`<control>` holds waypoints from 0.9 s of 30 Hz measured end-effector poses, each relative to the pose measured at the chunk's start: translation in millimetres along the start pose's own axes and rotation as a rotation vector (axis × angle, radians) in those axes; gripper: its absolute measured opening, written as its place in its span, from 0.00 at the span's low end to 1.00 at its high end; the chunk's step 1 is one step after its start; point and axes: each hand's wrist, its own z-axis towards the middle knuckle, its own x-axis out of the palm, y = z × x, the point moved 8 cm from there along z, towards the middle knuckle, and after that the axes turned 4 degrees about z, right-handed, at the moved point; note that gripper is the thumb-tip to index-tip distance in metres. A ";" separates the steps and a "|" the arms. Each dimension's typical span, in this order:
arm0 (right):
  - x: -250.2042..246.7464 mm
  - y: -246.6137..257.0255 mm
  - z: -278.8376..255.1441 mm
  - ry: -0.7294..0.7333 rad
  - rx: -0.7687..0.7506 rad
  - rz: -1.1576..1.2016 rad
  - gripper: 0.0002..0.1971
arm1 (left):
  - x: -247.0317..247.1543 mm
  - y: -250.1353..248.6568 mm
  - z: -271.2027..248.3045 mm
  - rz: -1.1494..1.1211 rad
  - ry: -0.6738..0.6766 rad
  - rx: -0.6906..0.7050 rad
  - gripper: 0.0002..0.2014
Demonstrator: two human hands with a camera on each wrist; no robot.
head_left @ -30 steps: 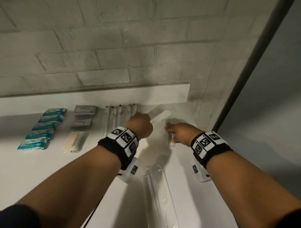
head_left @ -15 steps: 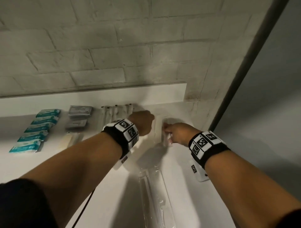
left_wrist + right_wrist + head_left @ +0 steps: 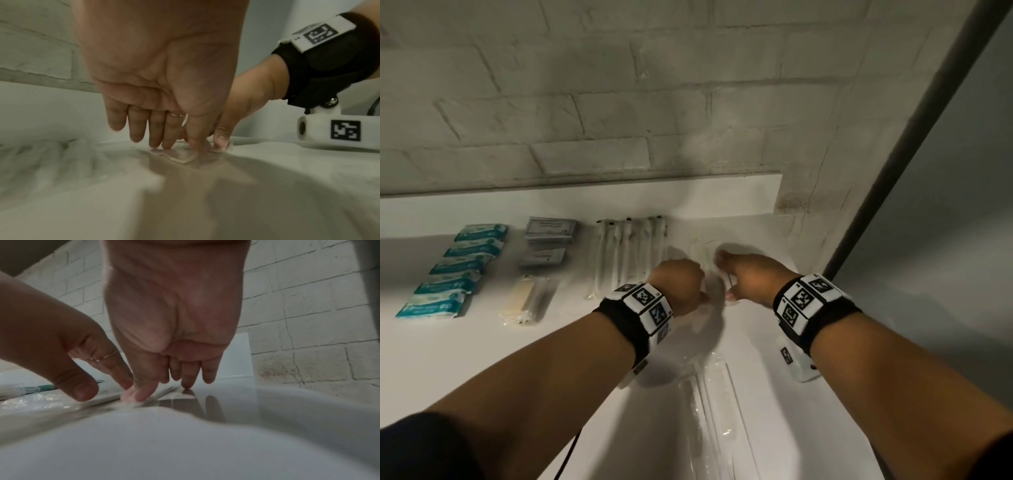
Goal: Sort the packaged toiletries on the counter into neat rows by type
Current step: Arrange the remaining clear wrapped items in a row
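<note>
We worked at a white counter (image 3: 431, 359) under a brick wall (image 3: 585, 85). Most sorting looked done: at mid-left of the head view lay a column of teal packets (image 3: 460, 265), then grey sachets (image 3: 548, 240) above a cream comb packet (image 3: 525, 298), then a row of clear-wrapped toothbrushes (image 3: 630, 253). Loose clear wrappers (image 3: 709, 404) at lower centre remained unplaced. At centre, our left hand (image 3: 679, 284) and right hand (image 3: 748, 277) met on a small clear packet (image 3: 180, 154), both with fairly straight fingers and thumbs pressing it flat on the counter, apparently starting a new row.
</note>
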 end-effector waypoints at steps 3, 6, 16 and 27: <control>-7.1 -2.0 4.2 -0.014 0.050 0.029 0.37 | -2.4 7.5 -0.5 0.023 -0.033 -0.014 0.25; -7.0 0.9 13.3 -0.030 0.064 0.003 0.37 | -1.0 13.3 1.1 0.011 -0.011 -0.049 0.26; -6.6 7.2 2.2 -0.028 0.057 0.062 0.35 | 1.2 14.8 3.4 0.030 0.011 -0.059 0.26; 34.6 79.7 -84.6 0.379 0.135 0.010 0.25 | -1.9 9.5 2.8 0.065 0.080 -0.062 0.24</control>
